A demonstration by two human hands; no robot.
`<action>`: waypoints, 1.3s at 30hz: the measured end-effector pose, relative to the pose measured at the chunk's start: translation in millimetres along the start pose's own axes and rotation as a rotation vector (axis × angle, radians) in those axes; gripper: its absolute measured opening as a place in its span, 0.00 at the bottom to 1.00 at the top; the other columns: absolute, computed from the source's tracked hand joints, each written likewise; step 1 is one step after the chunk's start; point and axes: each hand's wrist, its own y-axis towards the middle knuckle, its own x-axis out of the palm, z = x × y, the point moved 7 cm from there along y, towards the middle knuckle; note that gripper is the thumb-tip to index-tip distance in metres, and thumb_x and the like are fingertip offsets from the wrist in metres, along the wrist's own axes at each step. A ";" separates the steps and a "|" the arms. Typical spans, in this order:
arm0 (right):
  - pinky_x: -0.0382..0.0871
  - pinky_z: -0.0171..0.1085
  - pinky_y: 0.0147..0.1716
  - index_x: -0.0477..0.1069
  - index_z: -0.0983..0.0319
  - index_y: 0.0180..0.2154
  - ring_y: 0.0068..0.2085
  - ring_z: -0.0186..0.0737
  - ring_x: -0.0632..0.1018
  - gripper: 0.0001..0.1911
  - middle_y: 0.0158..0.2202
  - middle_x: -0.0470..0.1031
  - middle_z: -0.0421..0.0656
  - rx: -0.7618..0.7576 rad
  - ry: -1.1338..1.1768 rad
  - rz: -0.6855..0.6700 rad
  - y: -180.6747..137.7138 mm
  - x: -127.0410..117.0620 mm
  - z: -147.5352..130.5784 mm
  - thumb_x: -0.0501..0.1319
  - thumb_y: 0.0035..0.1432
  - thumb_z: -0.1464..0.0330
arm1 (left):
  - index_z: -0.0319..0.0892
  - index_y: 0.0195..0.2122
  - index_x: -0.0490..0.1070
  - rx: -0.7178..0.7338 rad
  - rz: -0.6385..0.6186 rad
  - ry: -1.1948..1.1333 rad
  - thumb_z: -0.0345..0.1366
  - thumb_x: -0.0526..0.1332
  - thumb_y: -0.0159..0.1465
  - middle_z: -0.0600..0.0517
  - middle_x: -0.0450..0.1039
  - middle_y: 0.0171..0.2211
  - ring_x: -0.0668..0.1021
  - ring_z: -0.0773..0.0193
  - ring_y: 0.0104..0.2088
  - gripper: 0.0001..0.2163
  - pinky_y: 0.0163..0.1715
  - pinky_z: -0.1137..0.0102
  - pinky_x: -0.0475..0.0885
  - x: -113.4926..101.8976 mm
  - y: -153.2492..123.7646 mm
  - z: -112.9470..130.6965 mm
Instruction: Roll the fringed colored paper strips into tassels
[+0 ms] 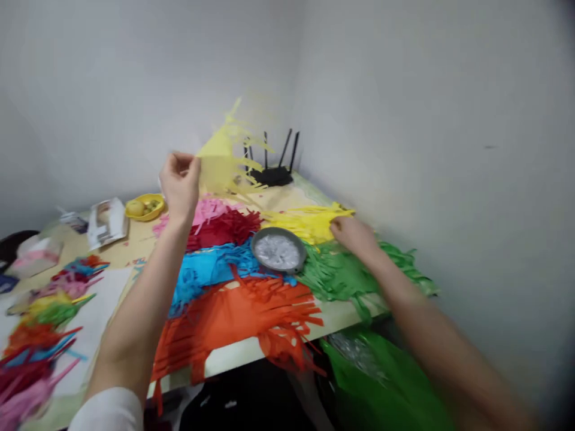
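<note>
My left hand (180,184) is raised above the table and pinches a sheet of yellow fringed paper (223,160) by its left edge; the sheet hangs in the air, blurred. My right hand (353,232) rests on a pile of yellow fringed paper (309,221) at the table's right side, its fingers closed on the pile's edge. Around that pile lie fringed piles in green (336,274), orange (238,317), blue (206,269), dark red (224,227) and pink (209,209).
A grey round dish (278,249) with white stuff sits among the piles. A black router with antennas (273,173) stands in the far corner. A yellow bowl (144,207), packets and coloured tassels (40,335) lie at left. Walls close in behind and at right.
</note>
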 end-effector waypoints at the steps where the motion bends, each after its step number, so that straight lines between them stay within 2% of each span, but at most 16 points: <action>1: 0.72 0.47 0.47 0.75 0.68 0.48 0.47 0.52 0.79 0.18 0.45 0.78 0.58 -0.039 0.029 0.057 -16.0 -16.6 -22.5 0.50 0.68 0.68 | 0.42 0.30 0.68 0.032 -0.026 0.031 0.29 0.61 0.60 0.56 0.70 0.28 0.74 0.69 0.32 0.03 0.36 0.74 0.70 -20.7 -16.6 6.2; 2: 0.71 0.44 0.48 0.73 0.64 0.52 0.49 0.48 0.78 0.20 0.48 0.78 0.54 -0.118 0.085 0.129 -35.2 -33.4 -51.6 0.48 0.69 0.65 | 0.42 0.30 0.68 0.068 -0.067 0.072 0.29 0.62 0.59 0.56 0.71 0.29 0.74 0.68 0.32 0.03 0.36 0.74 0.70 -37.6 -35.5 13.0; 4: 0.69 0.46 0.52 0.71 0.62 0.54 0.52 0.49 0.76 0.20 0.52 0.76 0.52 -0.444 0.347 0.436 -87.9 -74.5 -123.6 0.51 0.67 0.62 | 0.42 0.30 0.68 0.170 -0.153 0.208 0.30 0.60 0.60 0.54 0.73 0.30 0.75 0.66 0.33 0.02 0.38 0.71 0.70 -63.3 -76.0 28.5; 6: 0.64 0.51 0.58 0.67 0.64 0.57 0.59 0.52 0.70 0.23 0.58 0.71 0.54 -0.772 0.449 0.574 -141.8 -91.8 -193.7 0.57 0.64 0.60 | 0.42 0.33 0.68 0.278 -0.255 0.357 0.29 0.58 0.61 0.52 0.74 0.32 0.76 0.63 0.35 0.02 0.40 0.69 0.70 -82.1 -114.0 41.0; 8: 0.60 0.53 0.60 0.67 0.66 0.57 0.61 0.54 0.67 0.22 0.59 0.71 0.54 -0.945 0.431 0.571 -175.1 -88.0 -246.8 0.58 0.64 0.64 | 0.42 0.35 0.68 0.349 -0.342 0.456 0.28 0.57 0.62 0.50 0.75 0.33 0.76 0.61 0.37 0.03 0.41 0.67 0.69 -101.0 -143.4 44.9; 11: 0.66 0.48 0.52 0.74 0.64 0.45 0.48 0.49 0.76 0.12 0.44 0.80 0.50 -1.008 0.326 0.390 -187.0 -64.2 -288.8 0.55 0.65 0.71 | 0.42 0.36 0.68 0.337 -0.369 0.507 0.27 0.56 0.62 0.49 0.76 0.34 0.76 0.60 0.38 0.05 0.41 0.66 0.69 -136.5 -164.7 30.8; 13: 0.68 0.42 0.42 0.75 0.64 0.39 0.39 0.46 0.77 0.10 0.35 0.80 0.48 -0.989 0.245 0.269 -185.6 -52.8 -296.3 0.54 0.65 0.71 | 0.42 0.40 0.68 0.247 -0.363 0.514 0.27 0.56 0.63 0.49 0.76 0.36 0.77 0.60 0.39 0.07 0.42 0.66 0.70 -160.6 -167.4 9.9; 17: 0.63 0.38 0.32 0.73 0.64 0.39 0.35 0.44 0.77 0.09 0.33 0.78 0.47 -0.885 0.085 0.180 -188.7 -57.7 -296.4 0.54 0.65 0.72 | 0.40 0.45 0.70 0.021 -0.503 0.705 0.28 0.55 0.63 0.44 0.77 0.41 0.78 0.54 0.44 0.10 0.48 0.59 0.71 -191.1 -169.7 -29.4; 19: 0.59 0.37 0.29 0.72 0.63 0.38 0.33 0.44 0.76 0.09 0.31 0.78 0.47 -0.831 0.002 0.132 -192.7 -61.8 -297.9 0.53 0.65 0.72 | 0.40 0.49 0.71 0.010 -0.592 0.729 0.31 0.57 0.63 0.40 0.75 0.49 0.74 0.49 0.53 0.13 0.53 0.52 0.68 -195.4 -172.4 -27.2; 22: 0.57 0.36 0.28 0.72 0.63 0.38 0.30 0.42 0.75 0.09 0.31 0.78 0.46 -0.835 0.013 -0.016 -199.0 -61.4 -301.2 0.53 0.65 0.70 | 0.42 0.58 0.66 0.119 -0.669 0.441 0.39 0.63 0.62 0.40 0.65 0.62 0.65 0.48 0.63 0.24 0.62 0.52 0.60 -185.2 -175.7 0.4; 24: 0.59 0.35 0.29 0.72 0.62 0.38 0.29 0.39 0.75 0.09 0.30 0.77 0.44 -0.864 0.164 -0.114 -201.1 -61.4 -299.5 0.53 0.65 0.69 | 0.42 0.53 0.71 0.094 -0.728 0.217 0.41 0.64 0.62 0.43 0.73 0.54 0.71 0.50 0.57 0.19 0.60 0.55 0.63 -173.4 -177.8 7.9; 26: 0.61 0.33 0.29 0.72 0.62 0.38 0.29 0.37 0.74 0.10 0.29 0.76 0.41 -0.850 0.353 -0.177 -198.9 -60.9 -291.1 0.53 0.66 0.67 | 0.40 0.39 0.75 -0.068 -0.792 0.045 0.40 0.62 0.63 0.48 0.77 0.37 0.78 0.57 0.41 0.09 0.48 0.62 0.72 -162.7 -181.3 -3.0; 29: 0.63 0.33 0.30 0.72 0.61 0.38 0.31 0.37 0.74 0.11 0.31 0.75 0.41 -0.771 0.547 -0.228 -192.5 -49.7 -272.4 0.55 0.65 0.62 | 0.39 0.28 0.70 -0.334 -0.799 -0.133 0.42 0.61 0.64 0.54 0.70 0.24 0.72 0.67 0.26 0.12 0.29 0.73 0.68 -158.8 -190.5 -29.8; 31: 0.64 0.33 0.32 0.73 0.62 0.37 0.33 0.38 0.75 0.11 0.32 0.76 0.41 -0.721 0.625 -0.260 -190.4 -34.8 -262.0 0.57 0.63 0.61 | 0.39 0.30 0.71 -0.418 -0.761 -0.194 0.42 0.62 0.63 0.55 0.69 0.25 0.71 0.69 0.25 0.11 0.26 0.75 0.65 -162.7 -197.5 -41.0; 35: 0.68 0.35 0.34 0.73 0.62 0.39 0.36 0.41 0.77 0.11 0.37 0.77 0.43 -0.591 0.805 -0.274 -189.4 -4.1 -247.6 0.60 0.60 0.61 | 0.40 0.40 0.76 -0.544 -0.710 -0.259 0.40 0.61 0.63 0.52 0.76 0.35 0.75 0.67 0.31 0.11 0.31 0.75 0.68 -169.0 -213.4 -50.6; 39: 0.72 0.39 0.39 0.72 0.60 0.43 0.42 0.46 0.78 0.14 0.43 0.78 0.45 -0.531 0.806 -0.295 -194.4 18.0 -243.6 0.64 0.56 0.60 | 0.39 0.41 0.79 -0.559 -0.724 -0.198 0.37 0.59 0.63 0.49 0.79 0.40 0.78 0.60 0.40 0.11 0.38 0.72 0.70 -169.9 -222.2 -51.2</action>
